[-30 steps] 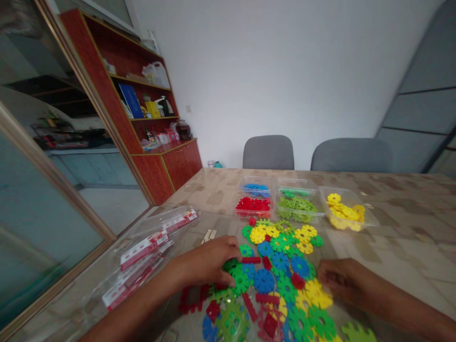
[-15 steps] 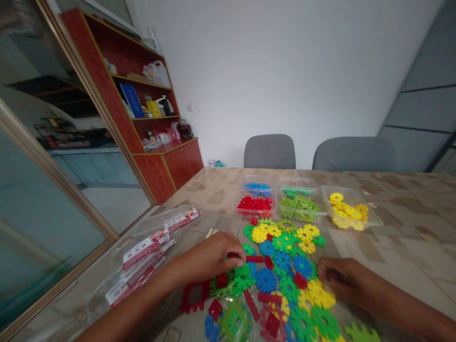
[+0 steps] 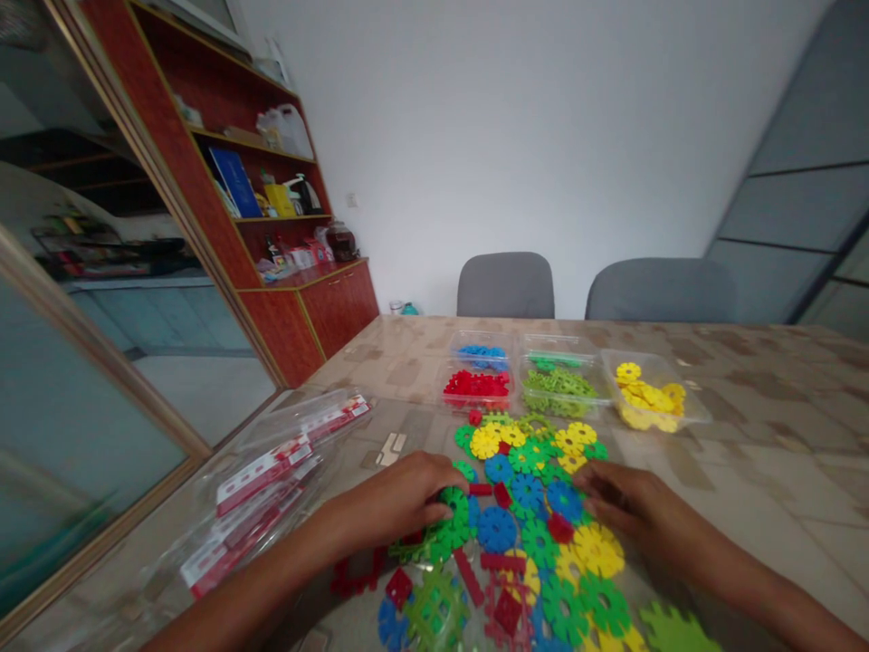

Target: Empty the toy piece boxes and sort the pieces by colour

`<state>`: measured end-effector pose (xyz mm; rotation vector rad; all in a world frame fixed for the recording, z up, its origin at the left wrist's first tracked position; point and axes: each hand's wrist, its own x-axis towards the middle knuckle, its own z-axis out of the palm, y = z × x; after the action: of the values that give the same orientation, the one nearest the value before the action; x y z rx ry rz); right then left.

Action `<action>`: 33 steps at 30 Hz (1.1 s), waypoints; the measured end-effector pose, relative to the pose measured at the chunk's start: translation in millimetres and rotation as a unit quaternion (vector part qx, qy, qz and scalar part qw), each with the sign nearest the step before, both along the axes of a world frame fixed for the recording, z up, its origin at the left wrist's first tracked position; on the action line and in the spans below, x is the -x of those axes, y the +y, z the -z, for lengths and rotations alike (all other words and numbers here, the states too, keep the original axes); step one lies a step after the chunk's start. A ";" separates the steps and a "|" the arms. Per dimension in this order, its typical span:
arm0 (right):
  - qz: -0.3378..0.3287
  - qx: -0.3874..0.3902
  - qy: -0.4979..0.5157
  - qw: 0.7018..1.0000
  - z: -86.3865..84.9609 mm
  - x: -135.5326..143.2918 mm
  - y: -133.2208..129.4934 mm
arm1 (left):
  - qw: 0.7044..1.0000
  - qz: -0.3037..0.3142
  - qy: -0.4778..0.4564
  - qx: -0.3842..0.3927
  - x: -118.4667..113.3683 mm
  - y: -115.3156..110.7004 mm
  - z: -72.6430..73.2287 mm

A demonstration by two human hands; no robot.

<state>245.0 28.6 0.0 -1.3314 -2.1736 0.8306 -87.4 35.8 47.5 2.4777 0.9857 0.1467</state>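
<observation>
A loose pile of notched plastic discs and square lattice pieces lies in front of me, in green, blue, yellow and red. My left hand [image 3: 426,496] is at the left side of the pile, its thumb and fingers closed on the edge of a green notched disc [image 3: 454,516]. Close by lie a red bar [image 3: 480,490] and a blue disc [image 3: 497,529]. From the right, my right hand [image 3: 621,503] reaches over the pile, thumb and fingers apart, with nothing visible between them. Its fingertips are beside a blue disc [image 3: 565,501], above yellow discs [image 3: 598,550].
Behind the pile stand clear plastic boxes with sorted pieces: a red box [image 3: 477,409], a green box [image 3: 601,398] and a yellow box [image 3: 699,415]. Flattened clear packaging [image 3: 264,475] with red labels lies at left. Two grey chairs [image 3: 506,285] stand across the table [image 3: 760,471].
My right hand has moved left and forward over the pile, its fingers stretching out from a curl. My left hand has closed on the green disc. The view has shifted slightly.
</observation>
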 end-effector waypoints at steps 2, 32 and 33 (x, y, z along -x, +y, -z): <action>0.016 -0.014 -0.009 1.000 7.2 0.9 3.9 | 1.000 0.002 -0.009 0.003 -0.8 -0.6 -1.2; -0.010 -0.007 -0.019 1.000 -9.1 46.1 60.6 | 0.999 -0.028 -0.027 -0.019 15.5 11.2 -16.5; 0.010 -0.012 -0.037 0.999 -7.3 48.7 60.5 | 0.999 -0.028 -0.024 -0.018 15.6 11.2 -16.0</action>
<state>196.3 89.2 7.2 -1.3908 -2.2151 0.7562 -103.0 47.0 63.6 2.4676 1.0397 0.2434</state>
